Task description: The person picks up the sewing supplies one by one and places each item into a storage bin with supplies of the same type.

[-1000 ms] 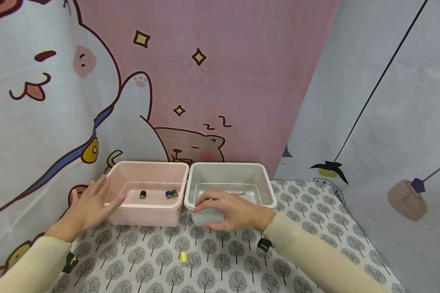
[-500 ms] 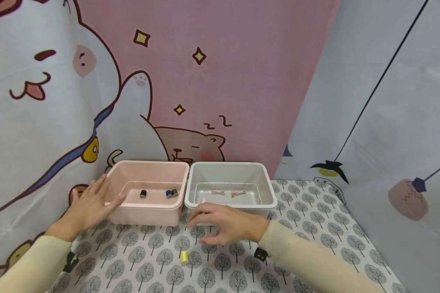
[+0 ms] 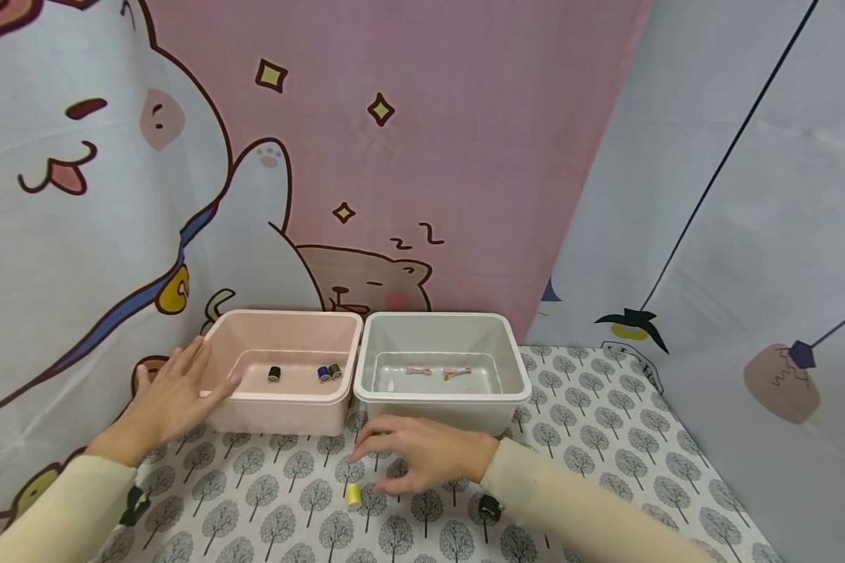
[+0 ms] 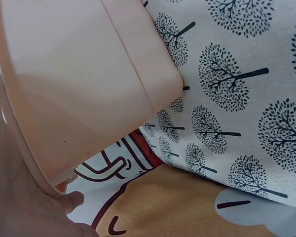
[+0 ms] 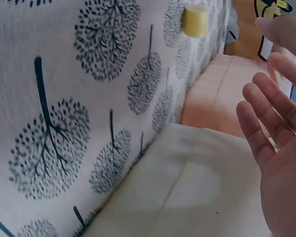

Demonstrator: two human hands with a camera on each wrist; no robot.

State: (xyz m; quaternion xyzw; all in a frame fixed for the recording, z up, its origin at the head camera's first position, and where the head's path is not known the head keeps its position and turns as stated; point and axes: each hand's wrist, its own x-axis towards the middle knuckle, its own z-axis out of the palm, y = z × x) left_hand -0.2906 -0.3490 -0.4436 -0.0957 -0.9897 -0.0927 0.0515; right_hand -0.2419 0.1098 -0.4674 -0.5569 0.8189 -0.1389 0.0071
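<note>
My left hand (image 3: 165,403) rests on the near left corner of a pink plastic bin (image 3: 275,414), fingers spread along its rim. Three spools of thread lie inside that bin: a black one (image 3: 274,374), a blue one (image 3: 323,374) and a dark green one (image 3: 335,371). My right hand (image 3: 426,452) hovers over the table in front of a grey bin (image 3: 436,322), holding nothing, its fingers relaxed. Just left of its fingertips and nearer to me, a yellow spool of thread (image 3: 353,496) stands on the cloth. In the right wrist view, the yellow spool (image 5: 195,21) shows past the fingers.
The grey bin holds small pink items (image 3: 418,371) and a small white piece (image 3: 390,385). Both bins stand side by side against a cartoon-printed backdrop (image 3: 465,156). A tree-patterned cloth (image 3: 605,461) covers the table.
My right hand has drawn back from over the grey bin's near rim, toward me and slightly left, closer to the yellow spool. My left hand has stayed at the pink bin.
</note>
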